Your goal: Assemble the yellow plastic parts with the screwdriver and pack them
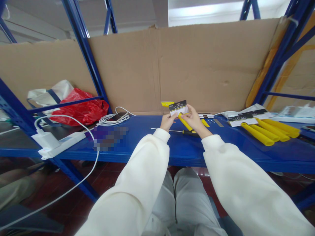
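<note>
Two half-curled hands [167, 121] [195, 120] on carded handle [185, 123]

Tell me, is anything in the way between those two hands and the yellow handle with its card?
Nothing visible is. The left hand holds the card, and the right hand grips the yellow handle. The screwdriver shows just below the handle in the picture, not between it and the hands.

The left arm [140, 170] and right arm [243, 170] extended forward and converged; the left hand [167, 121] and right hand [194, 122] were raised close together, their fingers [190, 108] curled inward in a gripping pose.
</note>
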### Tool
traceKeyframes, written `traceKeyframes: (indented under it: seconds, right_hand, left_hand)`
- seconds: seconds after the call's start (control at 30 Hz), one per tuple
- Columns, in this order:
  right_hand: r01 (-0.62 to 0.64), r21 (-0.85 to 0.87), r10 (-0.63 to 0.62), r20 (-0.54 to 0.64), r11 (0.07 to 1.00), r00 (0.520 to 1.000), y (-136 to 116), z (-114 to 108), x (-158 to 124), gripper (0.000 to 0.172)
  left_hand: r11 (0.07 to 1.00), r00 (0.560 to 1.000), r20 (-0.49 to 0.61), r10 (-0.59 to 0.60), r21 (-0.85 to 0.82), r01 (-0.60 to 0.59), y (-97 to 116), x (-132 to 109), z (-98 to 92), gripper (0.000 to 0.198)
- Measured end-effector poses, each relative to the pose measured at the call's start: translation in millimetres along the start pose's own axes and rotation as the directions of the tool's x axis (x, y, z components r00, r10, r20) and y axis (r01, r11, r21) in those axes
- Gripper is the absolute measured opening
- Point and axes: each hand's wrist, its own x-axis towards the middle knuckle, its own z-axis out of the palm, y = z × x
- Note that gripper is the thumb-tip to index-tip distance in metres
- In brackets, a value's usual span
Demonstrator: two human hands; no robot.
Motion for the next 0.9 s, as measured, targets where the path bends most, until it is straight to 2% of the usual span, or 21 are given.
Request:
traceKeyframes:
  seconds: [0.17,0.3,0.37,0.53,0.73,0.9]
  right_hand:
    - [-0.228,0.220,0.245,-0.053,0.949,0.968,-16,-3,1,0.065]
    - [-0.291,0.312,0.303,0.010,0.904,0.953,-34,-7,-3,0.037]
    - [-0.304,0.326,0.311,0.032,0.895,0.950,-40,-7,-6,0.029]
    - [-0.317,0.317,0.326,0.026,0.894,0.945,-48,-5,-10,0.034]
    - [-0.317,0.302,0.330,0.009,0.899,0.944,-45,-5,-9,0.036]
    - [-0.310,0.297,0.327,-0.008,0.903,0.945,-43,-6,-8,0.042]
  left_hand:
    - [0.998,0.995,-0.091,-0.052,-0.031,0.049,5,-2,0.9,0.018]
    - [0.994,0.988,-0.127,-0.092,-0.066,0.084,9,-6,1.2,0.026]
    - [0.993,0.985,-0.131,-0.108,-0.060,0.101,10,-7,1.3,0.030]
    - [0.995,0.987,-0.131,-0.094,-0.028,0.091,5,-3,-1.2,0.042]
    - [0.999,0.993,-0.112,-0.036,0.012,0.037,-10,11,-10.5,0.049]
    - [0.997,0.994,-0.095,0.044,-0.066,-0.051,-16,16,-10.0,0.046]
